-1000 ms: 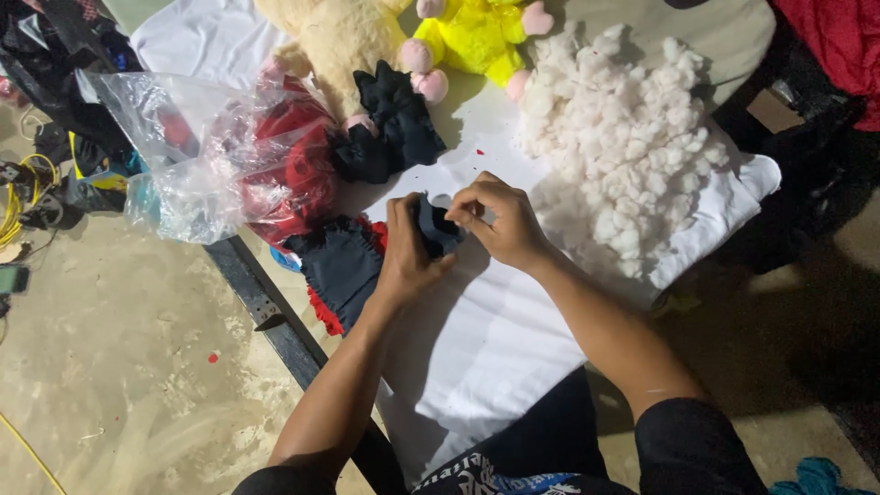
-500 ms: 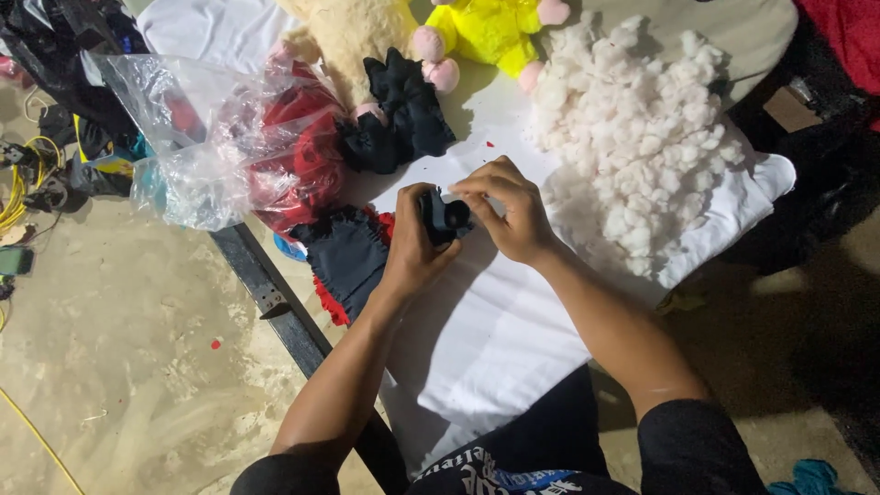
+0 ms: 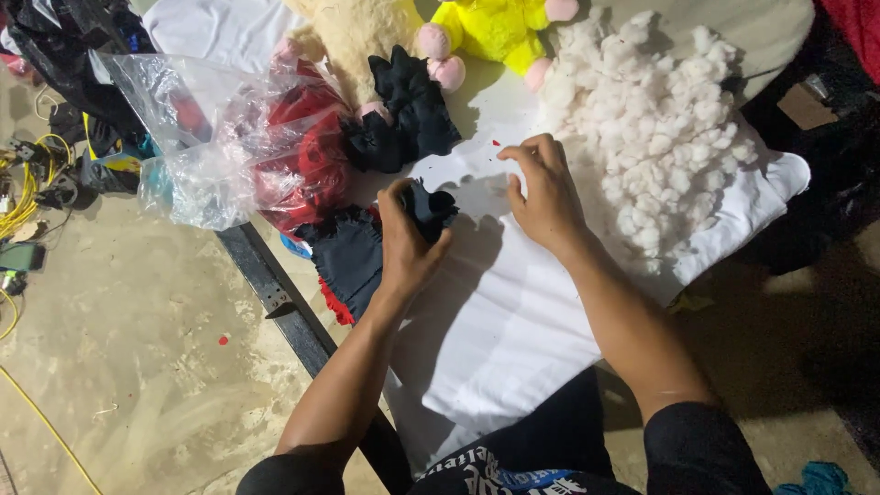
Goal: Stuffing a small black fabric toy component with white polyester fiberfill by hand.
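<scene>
1. two bare hands are over a white cloth sheet spread on the worktop; the left hand is pinched shut on a small dark blue-black fabric piece, which sticks up above its thumb and fingers, near the middle of the view.
2. the right hand lies at about 3 o'clock from that piece, apart from it, fingers loosely curled and holding nothing, just beside a heap of white fluffy stuffing.
3. at 9 o'clock of the left hand sits a flat dark fabric piece with red fringe, touching the wrist side; beyond it, at 10 o'clock, a clear plastic bag of red fabric.
4. at 12 o'clock lies a pile of black fabric bits, with a beige plush toy and a yellow plush toy with pink feet behind.
5. judged from this, the step in hand looks like filling the small piece: the free hand seems headed for stuffing. that move calls for plucking a small tuft while the left hand keeps the piece's opening steady.
</scene>
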